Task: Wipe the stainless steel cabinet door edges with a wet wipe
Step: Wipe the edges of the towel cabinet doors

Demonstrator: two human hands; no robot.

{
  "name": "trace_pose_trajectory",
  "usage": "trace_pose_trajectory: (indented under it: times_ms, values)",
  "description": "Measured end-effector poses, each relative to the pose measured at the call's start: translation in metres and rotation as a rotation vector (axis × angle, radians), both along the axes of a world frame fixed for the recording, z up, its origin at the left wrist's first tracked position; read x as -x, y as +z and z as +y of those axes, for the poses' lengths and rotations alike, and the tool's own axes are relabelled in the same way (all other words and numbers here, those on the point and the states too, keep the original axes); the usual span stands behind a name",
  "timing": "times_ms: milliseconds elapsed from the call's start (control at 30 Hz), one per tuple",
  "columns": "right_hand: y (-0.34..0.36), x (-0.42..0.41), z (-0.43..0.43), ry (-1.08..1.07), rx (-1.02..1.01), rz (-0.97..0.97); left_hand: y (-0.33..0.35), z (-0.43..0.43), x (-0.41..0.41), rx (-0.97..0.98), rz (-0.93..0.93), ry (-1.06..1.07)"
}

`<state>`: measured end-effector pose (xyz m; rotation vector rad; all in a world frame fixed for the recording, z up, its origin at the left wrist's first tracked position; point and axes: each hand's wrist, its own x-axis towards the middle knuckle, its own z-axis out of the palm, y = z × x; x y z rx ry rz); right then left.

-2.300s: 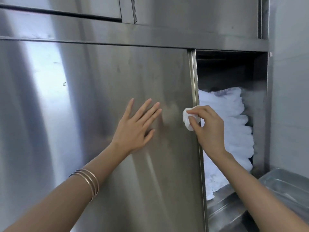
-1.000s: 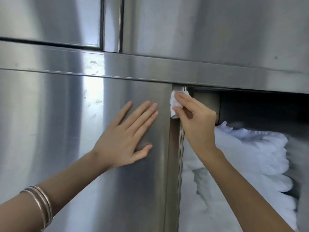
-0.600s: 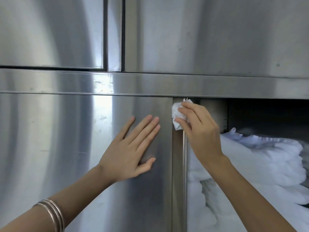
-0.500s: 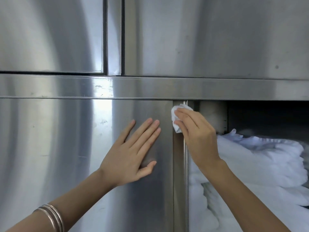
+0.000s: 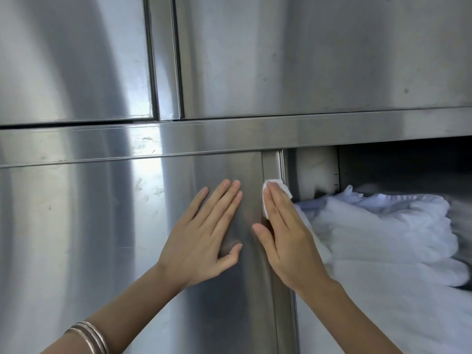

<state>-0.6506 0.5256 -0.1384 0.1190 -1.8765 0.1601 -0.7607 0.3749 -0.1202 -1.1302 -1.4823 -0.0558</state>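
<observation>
A stainless steel sliding cabinet door (image 5: 127, 238) fills the lower left; its vertical right edge (image 5: 272, 167) runs down the middle. My right hand (image 5: 286, 231) lies flat with straight fingers and presses a white wet wipe (image 5: 279, 185) against that edge strip near its top. Only the wipe's upper corner and a sliver at the left show past the fingers. My left hand (image 5: 207, 236) rests flat on the door face just left of the edge, fingers spread, bangles on the wrist.
A horizontal steel rail (image 5: 229, 139) runs above the door, with upper cabinet doors (image 5: 306, 54) over it. Right of the edge the compartment stands open, packed with folded white cloth (image 5: 383, 238). Its dark interior (image 5: 408, 162) shows above the cloth.
My right hand went from pinching the wipe at the top of the edge to pressing it flat with straight fingers, slightly lower. The left hand stayed on the door.
</observation>
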Motion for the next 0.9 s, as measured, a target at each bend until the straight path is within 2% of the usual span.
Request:
trace_pose_trajectory:
  times_ms: [167,400,533,767,900]
  values:
    - [0.029,0.002,-0.003,-0.026,-0.011,-0.068,0.002,-0.004,-0.002,0.001,-0.041,-0.041]
    - [0.013,-0.001,-0.009,-0.016,-0.024,-0.072,0.004,-0.014,0.0,0.062,-0.033,-0.007]
    - [0.048,0.005,-0.006,-0.078,-0.11,0.015,0.002,-0.015,0.002,0.063,-0.022,0.01]
    - [0.033,0.007,0.012,-0.226,-0.29,0.287,0.002,-0.02,0.003,0.058,-0.028,0.016]
    - [0.038,0.018,0.013,-0.169,-0.289,0.321,0.002,-0.022,0.006,0.053,-0.017,0.013]
